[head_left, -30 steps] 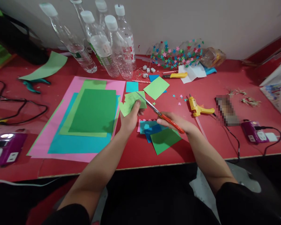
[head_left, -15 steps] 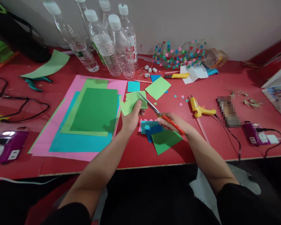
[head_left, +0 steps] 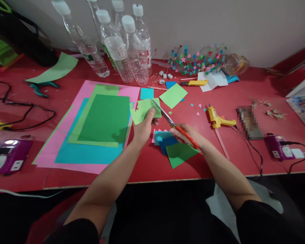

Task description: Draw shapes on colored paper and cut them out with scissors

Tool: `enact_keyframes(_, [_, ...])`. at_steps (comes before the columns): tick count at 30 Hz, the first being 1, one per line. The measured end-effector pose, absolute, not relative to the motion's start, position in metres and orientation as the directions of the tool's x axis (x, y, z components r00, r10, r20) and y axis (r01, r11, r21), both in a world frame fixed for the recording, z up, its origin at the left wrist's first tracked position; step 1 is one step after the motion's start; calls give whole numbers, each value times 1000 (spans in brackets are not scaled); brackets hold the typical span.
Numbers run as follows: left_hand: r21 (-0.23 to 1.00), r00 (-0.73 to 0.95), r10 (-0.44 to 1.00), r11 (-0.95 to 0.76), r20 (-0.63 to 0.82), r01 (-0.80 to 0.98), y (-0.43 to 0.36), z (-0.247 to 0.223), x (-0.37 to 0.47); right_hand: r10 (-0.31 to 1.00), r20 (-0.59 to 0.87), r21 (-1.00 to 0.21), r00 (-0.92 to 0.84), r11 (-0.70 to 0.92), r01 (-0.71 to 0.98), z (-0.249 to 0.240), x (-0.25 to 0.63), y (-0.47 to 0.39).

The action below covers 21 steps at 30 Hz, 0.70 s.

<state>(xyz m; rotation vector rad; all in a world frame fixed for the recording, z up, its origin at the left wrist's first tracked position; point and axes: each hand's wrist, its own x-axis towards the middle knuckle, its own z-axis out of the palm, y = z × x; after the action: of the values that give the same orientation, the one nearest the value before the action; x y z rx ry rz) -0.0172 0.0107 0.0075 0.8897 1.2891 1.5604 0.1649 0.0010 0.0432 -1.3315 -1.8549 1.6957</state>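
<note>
My left hand (head_left: pixel 145 126) pinches a light green piece of paper (head_left: pixel 141 113), thumb on top; a notch is cut in its left part. In my right hand (head_left: pixel 186 134) is a pair of scissors (head_left: pixel 186 136) with orange-red handles. Its blades lie along the paper's upper right edge, beside my left thumb. Below my hands, a dark green sheet (head_left: pixel 181 155) and blue paper pieces (head_left: pixel 165 142) overlap on the table. A small green star (head_left: pixel 170 112) rests right of the held paper.
Stacked coloured sheets (head_left: pixel 104 118) lie on the red table (head_left: pixel 147 169) at left. Plastic bottles (head_left: pixel 138 57) stand behind. A star-covered bottle (head_left: pixel 195 59), a yellow cutter (head_left: pixel 197 82), a yellow glue gun (head_left: pixel 216 118) and a purple power socket (head_left: pixel 279 146) are towards the right.
The whole view has shifted slightly, so the table's things appear a little further right. Both hands keep nearly the same pose on the paper and scissors.
</note>
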Motion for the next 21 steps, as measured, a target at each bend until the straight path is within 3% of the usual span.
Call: enact_keyframes(21, [976, -351, 935, -19, -60, -219, 12, 8, -16, 789, -342, -898, -511, -115, 424, 41, 165, 1])
